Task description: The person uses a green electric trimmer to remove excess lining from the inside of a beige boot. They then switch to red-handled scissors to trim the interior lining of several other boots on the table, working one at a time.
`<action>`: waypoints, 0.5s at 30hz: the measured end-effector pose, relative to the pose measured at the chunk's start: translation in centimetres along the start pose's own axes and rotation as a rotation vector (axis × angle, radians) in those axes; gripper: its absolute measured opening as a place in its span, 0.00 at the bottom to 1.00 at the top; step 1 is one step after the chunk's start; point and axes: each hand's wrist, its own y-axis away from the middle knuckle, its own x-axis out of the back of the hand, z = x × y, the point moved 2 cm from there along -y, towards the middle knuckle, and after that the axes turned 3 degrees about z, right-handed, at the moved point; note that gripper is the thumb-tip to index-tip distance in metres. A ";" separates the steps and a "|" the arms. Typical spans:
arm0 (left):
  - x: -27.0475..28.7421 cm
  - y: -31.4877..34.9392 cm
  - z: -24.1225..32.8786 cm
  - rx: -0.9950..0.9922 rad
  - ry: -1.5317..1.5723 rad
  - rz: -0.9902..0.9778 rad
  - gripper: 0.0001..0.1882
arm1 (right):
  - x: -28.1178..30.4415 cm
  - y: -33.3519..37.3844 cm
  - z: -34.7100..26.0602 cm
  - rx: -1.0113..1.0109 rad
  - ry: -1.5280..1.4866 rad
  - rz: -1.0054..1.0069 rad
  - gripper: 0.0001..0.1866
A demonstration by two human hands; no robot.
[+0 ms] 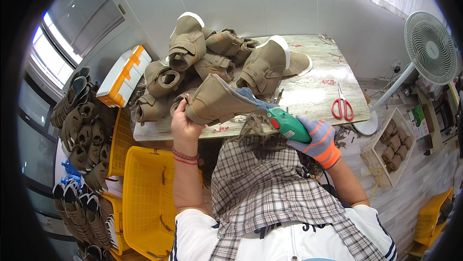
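My bare left hand point(184, 125) grips a khaki shoe upper point(215, 100) near its left end, above the table's front edge. In an orange-and-grey striped glove, my right hand point(319, 141) is wrapped round a green hand-held electric tool point(291, 127) with a red button. The tool's front end points left at the upper's right end. A blue-grey piece point(251, 98) lies between them; I cannot tell whether it belongs to the tool or the upper. Brown scraps point(254, 126) hang just below. Behind, several similar uppers point(187, 39) with white edges are piled on the table.
Red-handled scissors point(343, 107) lie on the table point(333, 61) at right. Yellow baskets point(144, 174) stand at lower left, beside stacked uppers point(77, 213). A white-and-orange box point(124, 79) sits behind them. On the right are a fan point(430, 46) and a cream crate point(370, 154) holding brown pieces.
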 end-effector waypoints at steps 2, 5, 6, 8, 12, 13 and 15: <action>1.2 -0.5 0.5 -0.014 0.054 0.070 0.14 | -0.3 -0.2 -0.2 0.006 -0.021 0.005 0.33; 1.4 -0.7 -0.1 -0.019 0.053 0.081 0.14 | -0.4 -1.3 -1.2 -0.003 -0.093 0.025 0.33; 1.5 -0.6 -0.1 -0.019 0.074 0.047 0.14 | -0.4 -1.5 -1.4 -0.017 -0.111 0.012 0.33; 1.3 -0.3 -0.3 -0.034 0.036 -0.021 0.13 | -0.9 -1.2 -1.2 -0.032 -0.096 -0.011 0.33; -1.1 1.0 -2.1 -0.155 -0.118 -0.045 0.15 | -1.4 -1.5 -1.4 -0.056 -0.148 0.026 0.32; -1.4 1.2 -2.3 -0.186 -0.156 -0.017 0.16 | -1.5 -1.6 -1.5 -0.068 -0.154 0.026 0.32; -1.4 1.5 -2.6 -0.244 -0.233 -0.062 0.18 | -1.6 -1.8 -1.8 -0.094 -0.167 0.027 0.31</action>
